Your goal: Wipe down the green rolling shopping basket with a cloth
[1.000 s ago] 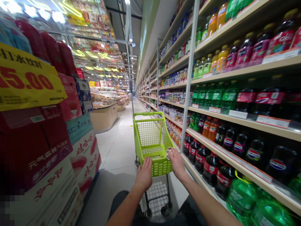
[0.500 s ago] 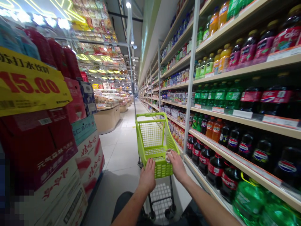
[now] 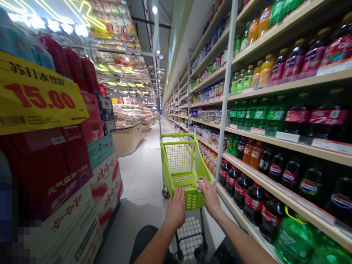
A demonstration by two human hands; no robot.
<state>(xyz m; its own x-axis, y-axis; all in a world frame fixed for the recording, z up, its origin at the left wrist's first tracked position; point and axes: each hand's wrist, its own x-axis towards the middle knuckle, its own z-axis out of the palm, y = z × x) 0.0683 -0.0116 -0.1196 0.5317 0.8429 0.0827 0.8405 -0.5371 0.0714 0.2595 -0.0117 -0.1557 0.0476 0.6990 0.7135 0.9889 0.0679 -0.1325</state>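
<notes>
A green shopping cart [image 3: 181,157] stands in front of me in the aisle, and nothing shows in its basket. My left hand [image 3: 176,207] lies against the near left part of the basket, its fingers stretched forward over the rim and nothing in them. At the near right corner, my right hand [image 3: 210,194] is closed on a crumpled whitish cloth [image 3: 201,184], which touches the basket's edge.
Shelves of soda bottles [image 3: 264,113] line the right side. Stacked drink boxes [image 3: 66,165] with a yellow price sign [image 3: 41,97] stand close on the left. Farther ahead on the left is a wooden display counter [image 3: 128,139]. Tiled floor [image 3: 137,172] runs ahead.
The cart and both hands appear slightly farther right in the view, as do the shelves and boxes. My right hand still holds the cloth at the basket's corner.
</notes>
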